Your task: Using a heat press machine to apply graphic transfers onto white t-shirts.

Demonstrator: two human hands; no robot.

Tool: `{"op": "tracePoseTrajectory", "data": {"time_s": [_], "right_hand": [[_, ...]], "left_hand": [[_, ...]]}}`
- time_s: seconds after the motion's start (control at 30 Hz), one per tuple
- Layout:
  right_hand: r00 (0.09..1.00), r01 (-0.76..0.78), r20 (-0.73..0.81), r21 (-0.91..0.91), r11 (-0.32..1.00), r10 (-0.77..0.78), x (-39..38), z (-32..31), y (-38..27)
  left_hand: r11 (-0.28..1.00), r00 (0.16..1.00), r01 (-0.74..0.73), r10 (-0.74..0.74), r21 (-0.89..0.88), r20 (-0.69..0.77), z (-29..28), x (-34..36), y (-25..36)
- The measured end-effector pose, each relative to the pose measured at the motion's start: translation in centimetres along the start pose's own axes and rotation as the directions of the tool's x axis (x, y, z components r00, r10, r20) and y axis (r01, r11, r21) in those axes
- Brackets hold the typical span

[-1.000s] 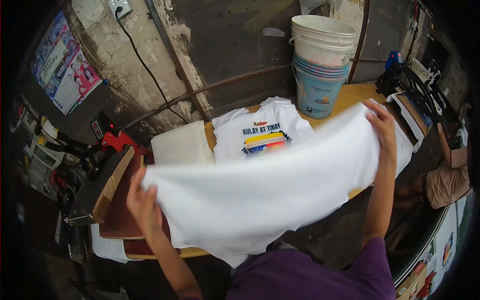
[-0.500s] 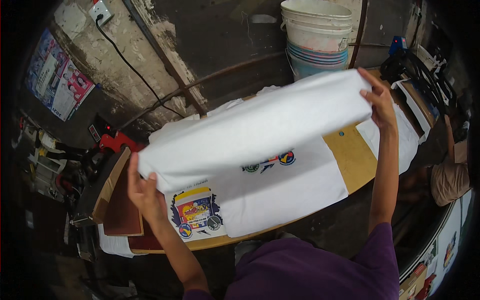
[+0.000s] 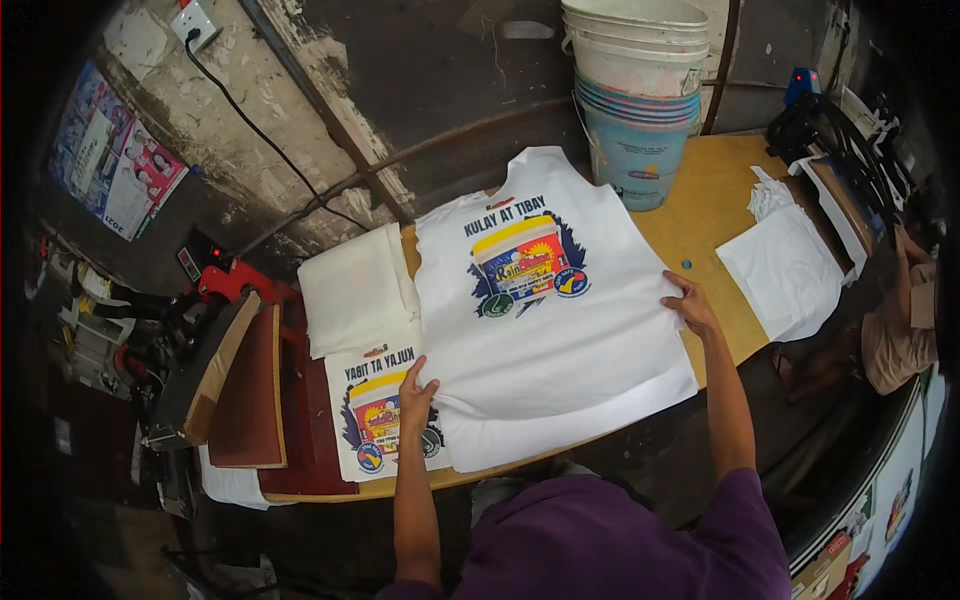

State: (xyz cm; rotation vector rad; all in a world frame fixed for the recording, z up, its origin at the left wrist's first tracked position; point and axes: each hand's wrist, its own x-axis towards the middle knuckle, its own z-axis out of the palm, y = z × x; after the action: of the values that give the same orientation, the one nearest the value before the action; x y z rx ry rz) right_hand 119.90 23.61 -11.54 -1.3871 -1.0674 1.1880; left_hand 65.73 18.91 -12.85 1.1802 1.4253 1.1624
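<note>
A white shirt (image 3: 540, 350) with a colourful bucket print lies spread over other white fabric on the yellow table. My left hand (image 3: 416, 395) pinches its lower left edge, and my right hand (image 3: 688, 305) pinches its right edge. Beside my left hand is a printed white sheet (image 3: 364, 450) bearing a reversed bucket design. Behind that sheet sits a folded off-white cloth (image 3: 357, 285).
A red heat press (image 3: 235, 285) with boards stands at the left. Stacked buckets (image 3: 635, 150) stand at the back. Folded white cloths (image 3: 775, 265) and black equipment (image 3: 845, 150) occupy the right end of the table (image 3: 720, 160). Another person (image 3: 885, 340) is at the far right.
The raised white fabric has come down onto the pile, exposing its print. Both my hands have moved inward, the left one rightward and the right one down and leftward.
</note>
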Motion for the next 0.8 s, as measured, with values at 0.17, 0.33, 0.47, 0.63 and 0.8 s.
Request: {"op": "tracePoseTrajectory", "data": {"time_s": [0.17,0.33,0.47,0.63,0.8], "right_hand": [[0.963,-0.263,0.014,-0.180,0.948,0.269,-3.5,-0.5,3.0],[0.983,-0.178,0.013,-0.136,0.975,0.182,-5.6,-2.0,4.8],[0.989,-0.147,-0.057,-0.422,0.894,0.136,-6.1,-2.6,2.3],[0.983,-0.133,0.032,-0.553,0.822,0.181,-8.1,-3.0,2.4],[0.993,-0.021,0.063,-0.750,0.662,0.102,-10.3,-4.0,3.4]], "left_hand": [[0.942,0.857,0.315,-0.336,0.120,0.390,-2.4,-2.5,-3.6],[0.931,0.946,0.250,-0.294,0.264,0.139,-2.9,-3.6,-4.7],[0.980,0.981,0.186,-0.189,0.069,0.039,-2.3,-5.0,-0.8],[0.919,0.923,0.211,-0.299,0.333,0.243,-2.4,-6.7,0.8],[0.892,0.906,0.032,-0.217,0.451,0.364,-3.6,-8.5,-0.8]]}}
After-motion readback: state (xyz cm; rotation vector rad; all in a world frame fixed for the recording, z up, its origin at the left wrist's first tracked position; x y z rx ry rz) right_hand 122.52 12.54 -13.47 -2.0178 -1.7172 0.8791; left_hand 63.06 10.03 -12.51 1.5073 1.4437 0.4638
